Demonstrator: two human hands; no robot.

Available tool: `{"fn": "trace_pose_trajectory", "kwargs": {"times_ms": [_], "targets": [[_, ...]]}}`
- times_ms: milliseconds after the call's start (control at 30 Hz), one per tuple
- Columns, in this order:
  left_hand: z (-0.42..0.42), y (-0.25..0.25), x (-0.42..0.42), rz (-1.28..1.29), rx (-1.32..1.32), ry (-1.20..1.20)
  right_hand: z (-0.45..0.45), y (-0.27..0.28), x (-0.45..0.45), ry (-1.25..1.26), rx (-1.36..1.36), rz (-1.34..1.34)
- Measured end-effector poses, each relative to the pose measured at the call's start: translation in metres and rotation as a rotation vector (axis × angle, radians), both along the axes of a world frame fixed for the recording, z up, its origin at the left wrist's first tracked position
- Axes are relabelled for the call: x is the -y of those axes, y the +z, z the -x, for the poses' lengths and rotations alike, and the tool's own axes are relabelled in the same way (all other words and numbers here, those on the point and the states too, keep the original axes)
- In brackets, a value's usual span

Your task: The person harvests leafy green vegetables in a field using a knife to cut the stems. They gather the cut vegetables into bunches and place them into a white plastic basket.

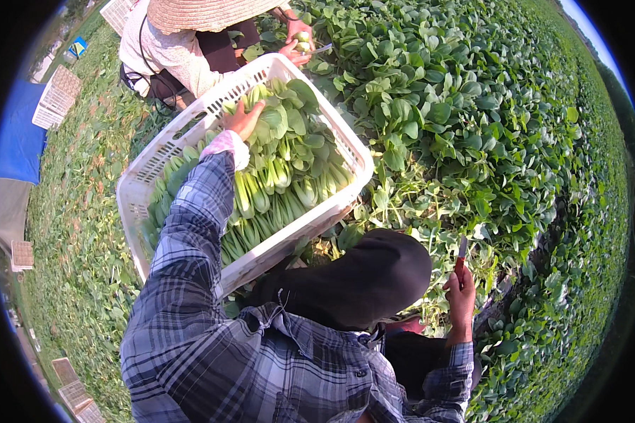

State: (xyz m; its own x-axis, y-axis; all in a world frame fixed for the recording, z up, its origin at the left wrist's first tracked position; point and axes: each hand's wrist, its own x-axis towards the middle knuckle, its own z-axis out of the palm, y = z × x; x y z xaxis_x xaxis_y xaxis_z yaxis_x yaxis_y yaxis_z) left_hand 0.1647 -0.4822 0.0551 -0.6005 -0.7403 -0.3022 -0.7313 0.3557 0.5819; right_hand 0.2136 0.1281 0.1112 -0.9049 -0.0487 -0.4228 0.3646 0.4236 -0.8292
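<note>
A white plastic crate (291, 222) stands tilted across the view in front of me, filled with rows of leafy greens (280, 174) with pale green stalks, probably bok choy. My left hand (242, 120) reaches into its far part, fingers spread on the leaves near the far rim; whether it grips a plant I cannot tell. At the right, beside my bent knee, my right hand (461, 293) is closed around the red handle of a knife (462, 251), its blade pointing away from me.
Beyond the crate a person in a straw hat (206, 13) crouches, holding greens and a blade. Dense leafy plants (434, 106) grow at the right. Cut leaves and stems cover the ground by my knee. More crates (58, 98) and a blue sheet (18, 132) lie at the left.
</note>
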Motion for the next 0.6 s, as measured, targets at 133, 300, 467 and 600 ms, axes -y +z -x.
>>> {"fn": "trace_pose_trajectory", "kwargs": {"times_ms": [133, 300, 467, 600], "targets": [[-0.016, 0.074, -0.025, 0.730, -0.191, -0.150, -0.005, 0.000, -0.008, -0.210, -0.001, 0.358], [-0.048, 0.131, -0.226, -0.136, -0.795, -0.718, -0.009, 0.018, -0.028, -0.452, -0.007, 0.531], [-0.095, -0.002, -0.286, -0.814, -0.137, -0.703, -0.012, 0.033, -0.018, -0.444, 0.039, 0.764], [-0.061, -0.079, -0.303, -0.604, 0.236, -1.067, -0.005, 0.047, -0.027, -0.498, 0.139, 0.863]]}}
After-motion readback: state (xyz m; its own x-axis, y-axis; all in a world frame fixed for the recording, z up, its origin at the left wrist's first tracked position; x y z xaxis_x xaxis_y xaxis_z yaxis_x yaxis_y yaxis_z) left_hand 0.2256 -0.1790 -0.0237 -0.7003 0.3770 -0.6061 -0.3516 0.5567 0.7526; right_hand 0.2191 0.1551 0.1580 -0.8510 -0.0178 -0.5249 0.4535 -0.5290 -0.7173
